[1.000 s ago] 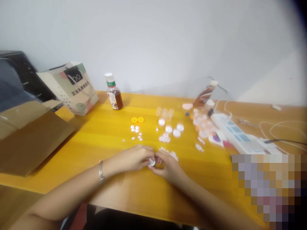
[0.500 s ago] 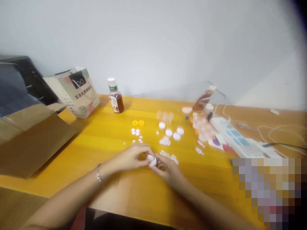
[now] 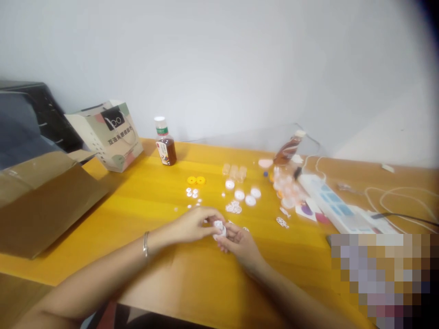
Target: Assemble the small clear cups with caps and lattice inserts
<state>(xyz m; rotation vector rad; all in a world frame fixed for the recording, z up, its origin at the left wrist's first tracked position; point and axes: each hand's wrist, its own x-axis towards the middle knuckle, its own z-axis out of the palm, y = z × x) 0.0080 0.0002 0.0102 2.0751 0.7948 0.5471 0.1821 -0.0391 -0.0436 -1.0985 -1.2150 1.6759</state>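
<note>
Between my two hands is a small round white plastic part, held above the front middle of the table. My left hand, with a silver bracelet at the wrist, pinches it from the left. From the right, the fingers of my right hand close on the same part. Just beyond them lie a heap of flat white cut-out pieces and several white discs. Small white round pieces and yellow rings sit farther back. My right hand partly covers more flat white pieces.
A cardboard box and a paper bag stand at left. A bottle of dark liquid is at the back, another bottle leans at right. Near it lie bagged parts, a power strip and white cables.
The view has shifted slightly. My right hand has turned around the white part and now covers more of the flat white pieces behind it. Both hands keep their hold.
</note>
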